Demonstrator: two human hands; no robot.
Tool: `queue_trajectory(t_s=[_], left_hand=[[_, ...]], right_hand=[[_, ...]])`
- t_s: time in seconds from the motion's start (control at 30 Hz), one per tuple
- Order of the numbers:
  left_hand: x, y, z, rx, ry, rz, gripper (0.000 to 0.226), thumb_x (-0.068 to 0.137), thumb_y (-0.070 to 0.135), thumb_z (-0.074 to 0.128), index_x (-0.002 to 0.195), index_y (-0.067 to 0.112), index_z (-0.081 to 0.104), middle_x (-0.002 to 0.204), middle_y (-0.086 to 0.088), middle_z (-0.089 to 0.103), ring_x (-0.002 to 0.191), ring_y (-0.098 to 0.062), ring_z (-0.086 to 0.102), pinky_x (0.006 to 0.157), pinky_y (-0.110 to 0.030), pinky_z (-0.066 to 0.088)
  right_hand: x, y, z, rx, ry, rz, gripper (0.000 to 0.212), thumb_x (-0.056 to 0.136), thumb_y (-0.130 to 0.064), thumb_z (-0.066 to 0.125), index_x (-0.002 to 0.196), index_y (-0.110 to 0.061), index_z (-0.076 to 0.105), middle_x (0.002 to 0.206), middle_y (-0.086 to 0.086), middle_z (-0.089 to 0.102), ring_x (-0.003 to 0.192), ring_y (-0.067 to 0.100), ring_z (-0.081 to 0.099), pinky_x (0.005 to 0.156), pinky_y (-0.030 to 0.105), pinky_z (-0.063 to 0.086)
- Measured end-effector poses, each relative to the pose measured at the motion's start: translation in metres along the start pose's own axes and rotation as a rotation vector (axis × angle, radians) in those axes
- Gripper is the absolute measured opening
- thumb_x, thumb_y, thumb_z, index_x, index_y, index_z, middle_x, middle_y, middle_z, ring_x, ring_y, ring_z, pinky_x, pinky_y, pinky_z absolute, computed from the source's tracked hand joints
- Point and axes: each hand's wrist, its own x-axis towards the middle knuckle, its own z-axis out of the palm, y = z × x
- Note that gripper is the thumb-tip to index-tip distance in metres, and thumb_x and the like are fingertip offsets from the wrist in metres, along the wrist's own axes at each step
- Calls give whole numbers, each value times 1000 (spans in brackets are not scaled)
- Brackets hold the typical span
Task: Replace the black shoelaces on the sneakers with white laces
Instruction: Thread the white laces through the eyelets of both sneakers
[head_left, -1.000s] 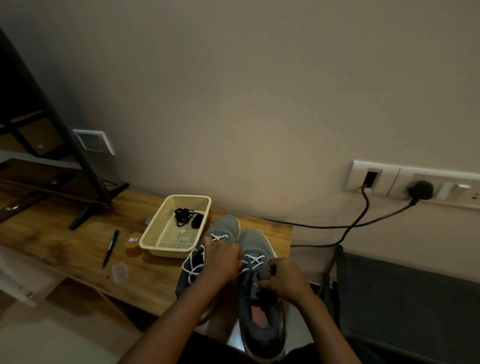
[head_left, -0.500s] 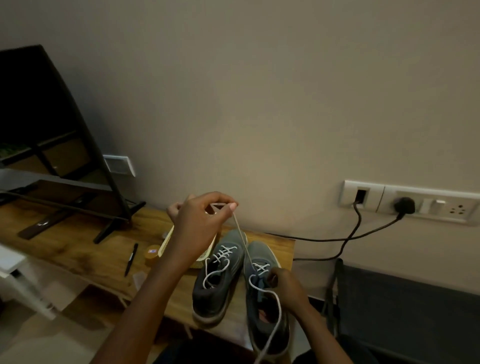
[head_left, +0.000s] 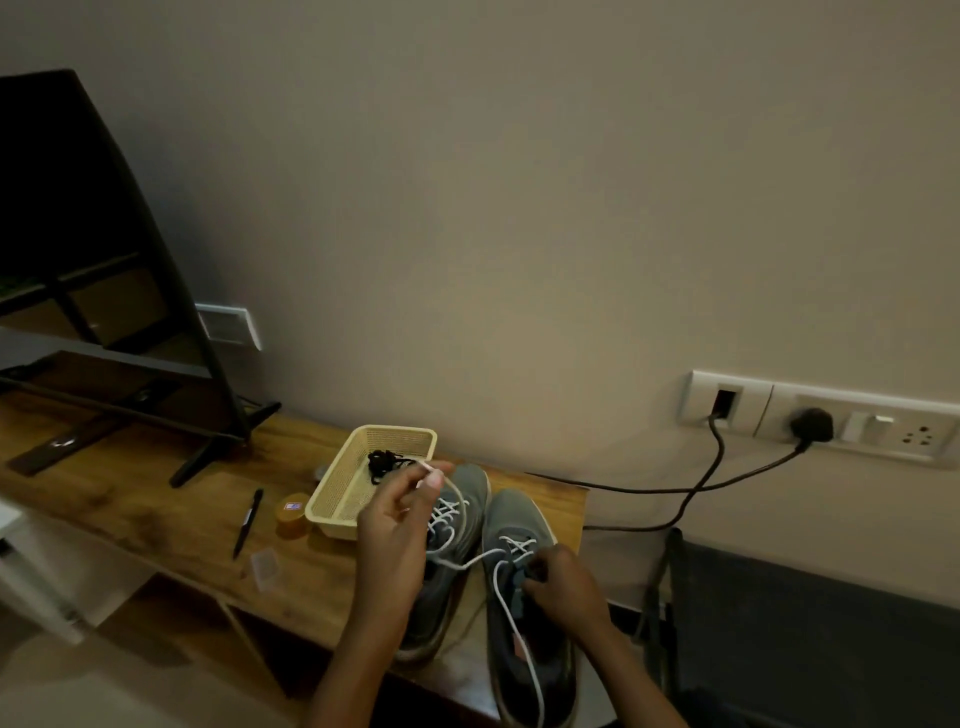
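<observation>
Two grey sneakers stand side by side on the wooden table's right end. The left sneaker (head_left: 457, 525) has white lace through its eyelets. The right sneaker (head_left: 524, 613) is partly laced with a white lace (head_left: 498, 592). My left hand (head_left: 400, 525) pinches one end of that lace above the left sneaker, and the lace sags between hand and shoe. My right hand (head_left: 563, 584) grips the right sneaker at its eyelets. The lace's other end trails down over the shoe's heel. Black laces (head_left: 384, 462) lie bunched in a cream basket (head_left: 337, 488).
A black pen (head_left: 248, 522), a small orange tub (head_left: 292, 512) and a clear plastic piece (head_left: 264, 564) lie left of the basket. A TV (head_left: 93, 291) stands at the table's left. Black cables (head_left: 691, 493) run from wall sockets. A dark chair (head_left: 805, 639) sits at the right.
My left hand, which had pulled the lace up high, has come down and toward me, so the lace hangs slack. My right hand has stayed on the right sneaker.
</observation>
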Motion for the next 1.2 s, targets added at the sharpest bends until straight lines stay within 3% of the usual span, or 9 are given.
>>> queue_trajectory(t_s=[0.1,0.17,0.27,0.4,0.47,0.67,0.93,1.1,1.2], left_hand=[[1,-40,19,291,-161,-11,20,91,12,59,86,29,67,89,15,67,85,1,61,71,-7,44],[1,-69,34,539,-269,-20,15,90,19,61,100,28,68,95,13,68,95,-5,60,85,-14,42],[1,-100,54,920,-338,10,19,92,36,55,109,40,60,98,12,68,101,-5,54,93,-27,22],[5,-113,66,1102,-353,123,17,92,36,50,96,32,65,100,11,65,101,-10,50,91,-32,17],[6,-117,67,1189,-363,162,19,92,36,49,99,31,66,106,11,62,104,-12,48,93,-35,16],[5,-127,71,1241,-412,156,20,92,35,49,99,29,66,111,10,58,106,-12,46,90,-34,14],[2,-132,76,1228,-413,114,17,92,31,48,95,28,64,109,8,56,104,-13,45,91,-33,14],[0,-140,79,1171,-407,96,18,93,27,46,97,26,64,110,6,56,107,-13,46,96,-33,14],[-4,-143,80,1158,-370,95,21,95,25,44,101,25,63,113,5,57,109,-16,48,97,-35,18]], right_hand=[[7,6,-3,52,-30,18,15,83,-7,56,88,-8,70,88,8,67,78,15,57,64,21,38],[10,10,-5,114,-52,48,19,85,-3,55,94,-6,71,87,5,65,82,14,59,70,23,44],[12,13,-9,181,-69,112,19,86,1,52,91,0,69,87,14,67,87,24,64,77,34,50],[9,11,-20,299,-145,172,28,88,6,45,72,-12,59,73,4,58,66,12,56,55,19,45],[9,11,-24,367,-174,213,30,89,7,44,70,-14,56,71,2,55,65,10,53,53,17,43],[6,11,-30,499,-202,278,24,88,9,44,81,-7,61,74,6,55,70,16,55,59,24,48],[5,7,-31,514,-208,275,26,90,9,42,80,-8,59,75,6,55,68,14,55,58,24,49],[6,6,-32,518,-224,284,26,89,7,44,80,-12,58,79,7,56,80,22,56,78,41,53],[9,7,-32,537,-258,314,22,89,6,45,83,-11,56,82,7,54,79,21,55,74,39,53]])
